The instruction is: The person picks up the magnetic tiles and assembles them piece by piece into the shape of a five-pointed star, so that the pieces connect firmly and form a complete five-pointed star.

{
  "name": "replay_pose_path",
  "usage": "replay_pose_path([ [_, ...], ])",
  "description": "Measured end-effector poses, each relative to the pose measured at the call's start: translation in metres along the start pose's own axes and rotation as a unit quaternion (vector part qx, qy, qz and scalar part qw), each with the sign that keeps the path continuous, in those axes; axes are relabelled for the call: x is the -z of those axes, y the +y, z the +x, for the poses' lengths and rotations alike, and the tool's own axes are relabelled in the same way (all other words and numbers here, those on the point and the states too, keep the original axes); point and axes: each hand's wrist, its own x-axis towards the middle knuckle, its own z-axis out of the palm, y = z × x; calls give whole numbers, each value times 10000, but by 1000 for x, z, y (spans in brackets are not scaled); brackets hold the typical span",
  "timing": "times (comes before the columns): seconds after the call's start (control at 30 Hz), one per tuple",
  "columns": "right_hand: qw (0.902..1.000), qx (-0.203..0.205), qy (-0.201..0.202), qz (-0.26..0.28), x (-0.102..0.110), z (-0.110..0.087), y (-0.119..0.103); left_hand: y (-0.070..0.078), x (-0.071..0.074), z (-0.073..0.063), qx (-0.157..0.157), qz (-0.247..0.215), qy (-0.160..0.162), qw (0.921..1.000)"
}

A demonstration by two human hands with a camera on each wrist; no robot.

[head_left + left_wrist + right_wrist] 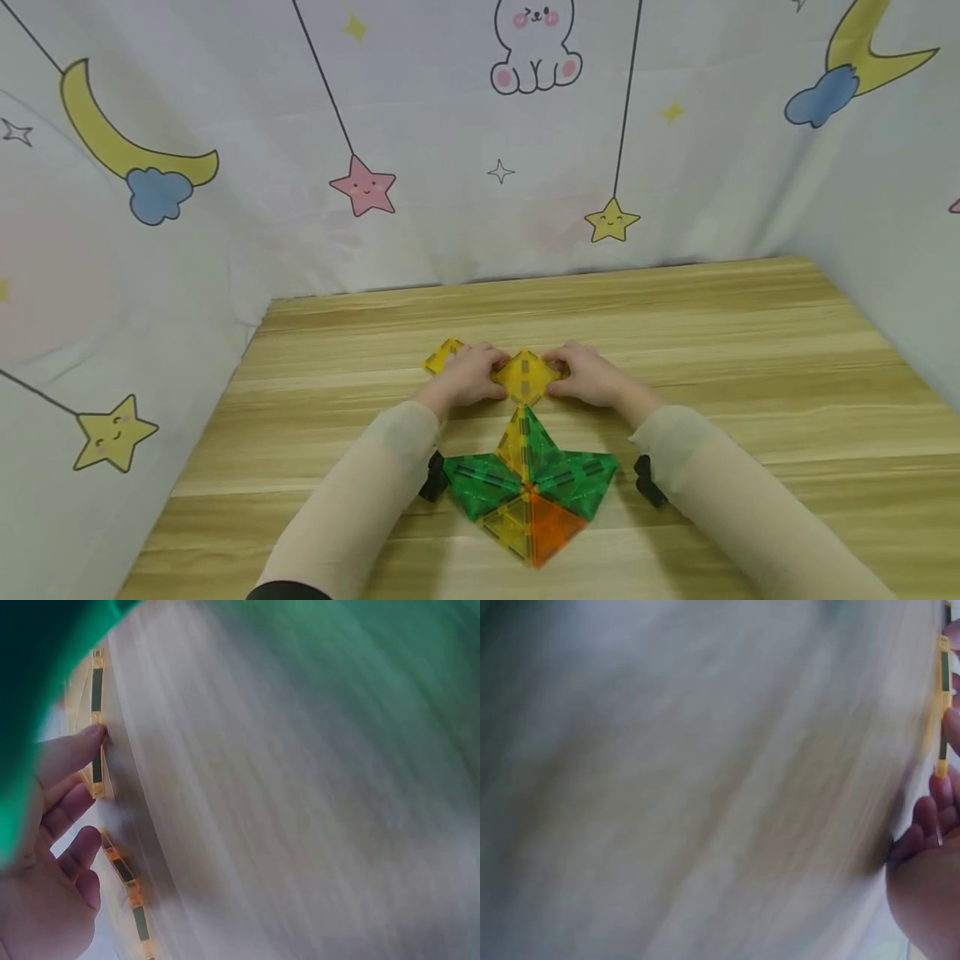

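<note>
Both hands hold a see-through yellow magnetic tile (526, 377) that looks diamond-shaped from the head view. My left hand (470, 375) pinches its left corner, and my right hand (590, 375) grips the right corner. In the left wrist view the thumb lies on the tile's edge (97, 690), which has dark magnet strips; the right wrist view shows the same kind of edge (943, 697) between fingers. Just below the held tile lies a star-like figure of magnetic tiles, with green tiles (573, 479), yellow tiles (510, 527) and an orange tile (553, 529).
Another yellow tile (446, 354) lies left of the held one, partly behind my left hand. The wood-grain table (750, 358) ends at a pale curtain (450, 108) printed with stars and moons. Dark wrist devices (650, 482) flank the figure.
</note>
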Motion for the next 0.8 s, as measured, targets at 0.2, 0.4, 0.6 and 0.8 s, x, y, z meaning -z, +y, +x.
replay_pose_path([
  [0.2, 9949, -282, -60, 963, 3, 1, -5, 0, 0, -1, 53, -40, 11, 10000],
  [0.4, 9578, -874, -59, 2736, 0, 4, -6, 0, -1, -1, 92, -12, 76, 9999],
  [0.6, 9335, -904, 2, 3471, -1, 5, -1, -1, -1, -1, 73, -208, 202, 9996],
  [0.8, 9296, -603, -113, 3635, 5, 3, -4, 0, 5, -2, 104, -1170, 227, 9928],
])
